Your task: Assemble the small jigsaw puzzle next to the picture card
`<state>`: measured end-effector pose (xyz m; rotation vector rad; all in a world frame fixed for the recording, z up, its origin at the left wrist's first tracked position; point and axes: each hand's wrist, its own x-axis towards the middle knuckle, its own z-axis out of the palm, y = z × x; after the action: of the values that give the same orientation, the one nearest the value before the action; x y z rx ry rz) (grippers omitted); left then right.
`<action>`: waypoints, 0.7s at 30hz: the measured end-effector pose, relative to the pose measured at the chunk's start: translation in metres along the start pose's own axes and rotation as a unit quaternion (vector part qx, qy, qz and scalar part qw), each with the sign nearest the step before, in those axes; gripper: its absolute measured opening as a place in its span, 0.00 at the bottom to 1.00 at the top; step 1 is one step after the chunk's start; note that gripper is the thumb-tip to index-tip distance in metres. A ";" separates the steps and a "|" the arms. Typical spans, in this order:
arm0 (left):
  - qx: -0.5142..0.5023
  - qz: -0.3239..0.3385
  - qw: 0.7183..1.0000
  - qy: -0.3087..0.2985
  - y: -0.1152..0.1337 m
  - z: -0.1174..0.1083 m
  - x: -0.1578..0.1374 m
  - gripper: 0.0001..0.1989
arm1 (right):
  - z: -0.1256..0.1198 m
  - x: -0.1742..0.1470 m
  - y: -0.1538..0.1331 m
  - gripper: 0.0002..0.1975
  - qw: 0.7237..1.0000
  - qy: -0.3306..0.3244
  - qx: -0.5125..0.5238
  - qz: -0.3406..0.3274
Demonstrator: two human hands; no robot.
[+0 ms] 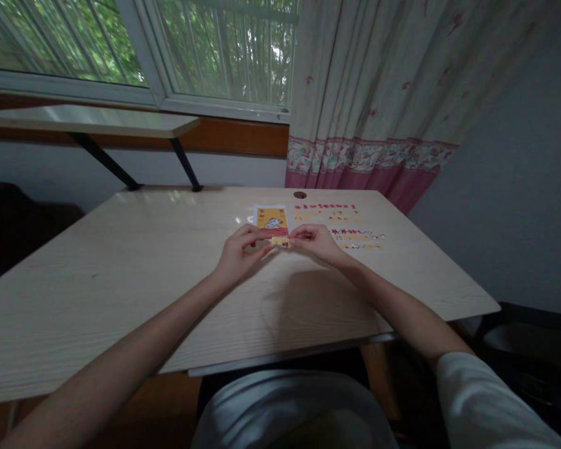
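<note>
My left hand (243, 251) is closed, its thumb and fingertips pinching the left side of a small yellow strip of joined jigsaw pieces (279, 241). At the strip's right end, the fingertips of my right hand (316, 242) are pinched on it too. A dark red patch shows near that right end. Just beyond my fingers lies a yellow and red picture card (271, 219) with a white cartoon figure; my hands hide its lower edge. To the right, loose jigsaw pieces (327, 206) lie in several rows, red, yellow and mixed, partly behind my right hand.
The pale wooden table (135, 268) has a round cable hole (300, 195) near its back edge. A raised shelf (121, 121) on black legs stands at the back left. Behind the table hangs a patterned curtain (355, 93) beside a window (224, 56).
</note>
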<state>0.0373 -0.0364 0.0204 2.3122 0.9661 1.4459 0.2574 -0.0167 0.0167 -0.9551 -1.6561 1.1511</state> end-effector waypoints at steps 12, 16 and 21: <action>-0.005 0.025 1.000 0.012 -0.001 0.002 0.000 0.07 | 0.000 0.001 0.001 0.11 1.000 0.003 0.004 -0.009; -0.005 0.025 1.000 0.014 -0.001 0.002 0.000 0.07 | 0.001 0.000 0.001 0.11 1.000 0.002 0.002 -0.006; -0.006 0.030 0.999 0.015 -0.001 0.002 0.000 0.07 | 0.002 0.001 0.000 0.12 1.000 0.000 0.005 0.015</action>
<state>0.0385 -0.0358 0.0191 2.3365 0.9014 1.5080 0.2550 -0.0167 0.0160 -0.9765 -1.6398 1.1766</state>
